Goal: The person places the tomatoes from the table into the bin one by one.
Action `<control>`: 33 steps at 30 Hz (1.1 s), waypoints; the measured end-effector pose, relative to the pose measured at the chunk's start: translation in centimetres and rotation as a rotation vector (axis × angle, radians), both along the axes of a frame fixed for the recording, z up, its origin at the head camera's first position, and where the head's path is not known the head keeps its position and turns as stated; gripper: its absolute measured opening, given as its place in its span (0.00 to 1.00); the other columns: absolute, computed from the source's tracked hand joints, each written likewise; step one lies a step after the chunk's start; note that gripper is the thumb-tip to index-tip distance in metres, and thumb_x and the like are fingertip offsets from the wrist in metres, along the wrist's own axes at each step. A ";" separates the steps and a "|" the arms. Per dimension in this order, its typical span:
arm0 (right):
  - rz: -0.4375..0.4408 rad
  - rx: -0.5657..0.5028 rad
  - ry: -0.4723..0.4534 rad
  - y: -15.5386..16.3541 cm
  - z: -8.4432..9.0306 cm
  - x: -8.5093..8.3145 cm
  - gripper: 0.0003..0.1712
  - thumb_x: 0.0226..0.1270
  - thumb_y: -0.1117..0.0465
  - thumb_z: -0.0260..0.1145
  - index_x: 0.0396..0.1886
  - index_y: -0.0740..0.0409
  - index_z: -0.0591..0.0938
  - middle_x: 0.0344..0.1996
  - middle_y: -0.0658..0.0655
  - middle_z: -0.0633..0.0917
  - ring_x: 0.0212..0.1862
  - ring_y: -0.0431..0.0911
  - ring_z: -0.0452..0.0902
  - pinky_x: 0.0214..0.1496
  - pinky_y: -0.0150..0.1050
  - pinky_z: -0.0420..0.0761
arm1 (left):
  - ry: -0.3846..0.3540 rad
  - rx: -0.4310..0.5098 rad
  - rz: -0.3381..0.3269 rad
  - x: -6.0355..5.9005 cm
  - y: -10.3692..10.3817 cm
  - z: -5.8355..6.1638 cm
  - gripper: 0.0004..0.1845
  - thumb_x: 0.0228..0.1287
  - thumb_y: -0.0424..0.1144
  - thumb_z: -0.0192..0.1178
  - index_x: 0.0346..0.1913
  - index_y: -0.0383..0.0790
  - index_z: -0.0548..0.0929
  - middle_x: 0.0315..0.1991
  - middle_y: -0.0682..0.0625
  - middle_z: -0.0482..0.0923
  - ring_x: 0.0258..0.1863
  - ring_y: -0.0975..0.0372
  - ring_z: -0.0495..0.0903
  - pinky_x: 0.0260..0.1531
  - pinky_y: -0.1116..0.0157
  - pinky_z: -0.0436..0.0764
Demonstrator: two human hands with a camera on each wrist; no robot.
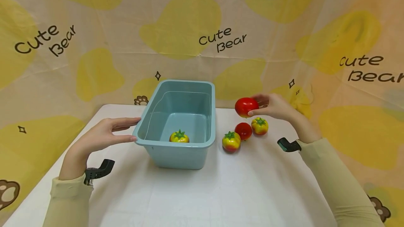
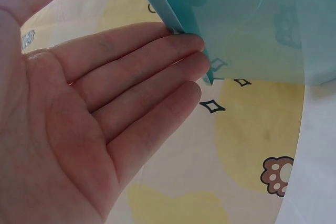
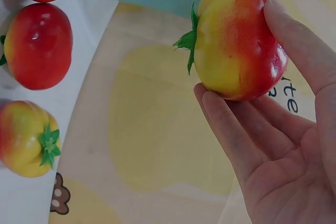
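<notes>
My right hand (image 1: 275, 106) pinches a red-and-yellow toy tomato (image 3: 236, 43) between thumb and fingers, raised above the table to the right of the bin. In the right wrist view its green leafy top points left. My left hand (image 1: 104, 135) has its fingers stretched out straight, fingertips right at the left rim of a blue-grey plastic bin (image 1: 176, 145). The left wrist view shows the open palm and the fingertips (image 2: 194, 43) against the rim. Inside the bin, near its front wall, lies a yellow-red tomato (image 1: 179, 137) with a green top.
On the white table (image 1: 221, 192), right of the bin, several tomatoes lie grouped: a yellow-red one (image 1: 231, 142) in front, a red one (image 1: 243, 131) in the middle, another yellow-red one (image 1: 260, 126) behind. A printed cloth (image 1: 180, 23) hangs behind the table.
</notes>
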State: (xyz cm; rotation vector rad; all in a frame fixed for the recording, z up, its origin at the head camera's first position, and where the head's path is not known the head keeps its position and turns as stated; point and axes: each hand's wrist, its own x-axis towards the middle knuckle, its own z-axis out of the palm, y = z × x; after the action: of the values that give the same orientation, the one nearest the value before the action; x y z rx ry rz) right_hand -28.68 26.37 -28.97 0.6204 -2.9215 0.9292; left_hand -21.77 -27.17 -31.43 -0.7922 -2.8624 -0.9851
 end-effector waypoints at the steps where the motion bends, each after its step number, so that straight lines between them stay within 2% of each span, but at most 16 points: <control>1: -0.006 0.003 0.001 -0.2 0.1 -0.1 0.38 0.53 0.45 0.73 0.59 0.60 0.75 0.51 0.61 0.82 0.53 0.56 0.79 0.52 0.52 0.82 | 0.000 -0.001 0.000 0.0 0.0 0.0 0.32 0.56 0.51 0.67 0.65 0.50 0.73 0.61 0.52 0.75 0.59 0.56 0.76 0.54 0.83 0.71; 5: -0.014 0.000 0.008 -0.8 0.5 -0.3 0.38 0.51 0.45 0.74 0.58 0.59 0.77 0.51 0.60 0.83 0.53 0.55 0.79 0.52 0.52 0.82 | 0.006 -0.005 0.002 0.0 0.0 -0.1 0.32 0.56 0.51 0.67 0.65 0.50 0.73 0.61 0.52 0.75 0.59 0.57 0.76 0.54 0.83 0.71; 11: 0.013 -0.011 0.026 -1.6 1.3 -0.6 0.37 0.51 0.46 0.75 0.57 0.60 0.77 0.51 0.61 0.82 0.52 0.56 0.80 0.51 0.51 0.83 | 0.014 0.004 -0.006 -0.1 0.0 -0.2 0.32 0.56 0.51 0.67 0.65 0.50 0.73 0.61 0.53 0.75 0.58 0.68 0.75 0.54 0.83 0.71; 20: 0.040 -0.028 0.037 -3.4 2.6 -0.9 0.35 0.52 0.49 0.75 0.57 0.61 0.76 0.52 0.62 0.82 0.52 0.56 0.80 0.48 0.48 0.85 | 0.011 0.003 0.002 0.0 0.0 -0.2 0.32 0.56 0.51 0.67 0.64 0.51 0.73 0.61 0.53 0.75 0.58 0.58 0.76 0.54 0.82 0.71; 25: 0.043 -0.003 0.066 -4.3 3.3 -1.1 0.36 0.50 0.48 0.76 0.57 0.58 0.77 0.52 0.59 0.82 0.53 0.54 0.79 0.51 0.49 0.83 | 0.011 0.002 0.004 0.0 0.0 -0.1 0.32 0.56 0.51 0.67 0.65 0.51 0.73 0.61 0.53 0.75 0.59 0.59 0.76 0.54 0.82 0.71; 33: 0.103 -0.029 0.065 -5.7 4.3 -1.5 0.35 0.50 0.50 0.76 0.57 0.60 0.77 0.51 0.60 0.83 0.51 0.53 0.81 0.51 0.48 0.83 | 0.007 0.010 0.005 0.1 0.0 -0.1 0.32 0.56 0.51 0.68 0.65 0.49 0.74 0.61 0.53 0.75 0.59 0.63 0.76 0.54 0.83 0.71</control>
State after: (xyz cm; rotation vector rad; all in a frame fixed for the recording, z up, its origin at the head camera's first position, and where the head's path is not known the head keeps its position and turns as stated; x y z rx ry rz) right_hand -30.20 20.65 -24.66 0.7901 -2.8375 0.9406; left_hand -21.72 -27.20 -31.50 -0.7857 -2.8493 -0.9935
